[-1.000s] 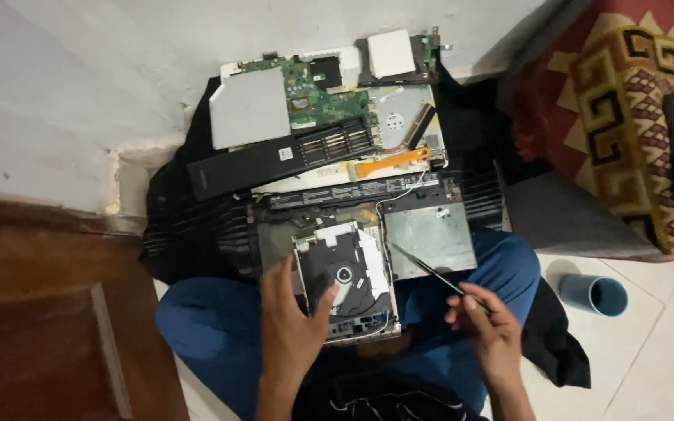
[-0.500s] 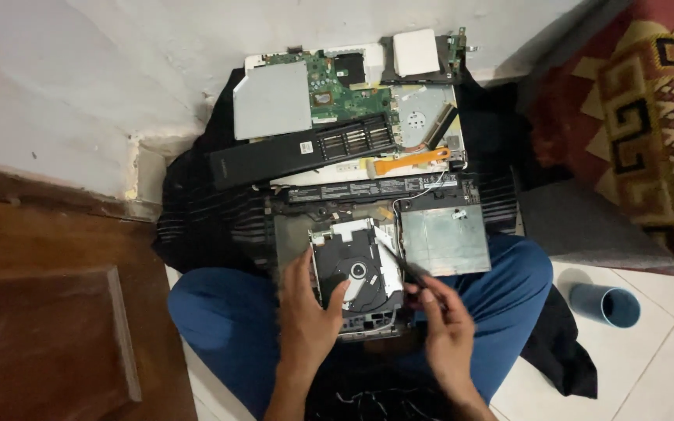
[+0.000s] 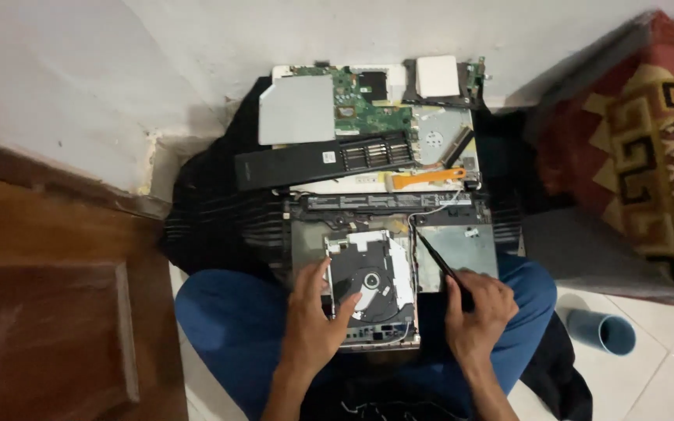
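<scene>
Both hands now sit lower: left hand [image 3: 311, 327] splayed open on the optical drive [image 3: 372, 284], right hand [image 3: 473, 312] closed on a thin black tool [image 3: 440, 263]. Beyond, the opened chassis [image 3: 462, 242] — motherboard [image 3: 364, 113] already out, drive not yet freed.

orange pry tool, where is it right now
In the head view the orange pry tool lies up the middle, on the white laptop shell, just below the green circuit board and right of the black vented strip, beyond both hands.
</scene>
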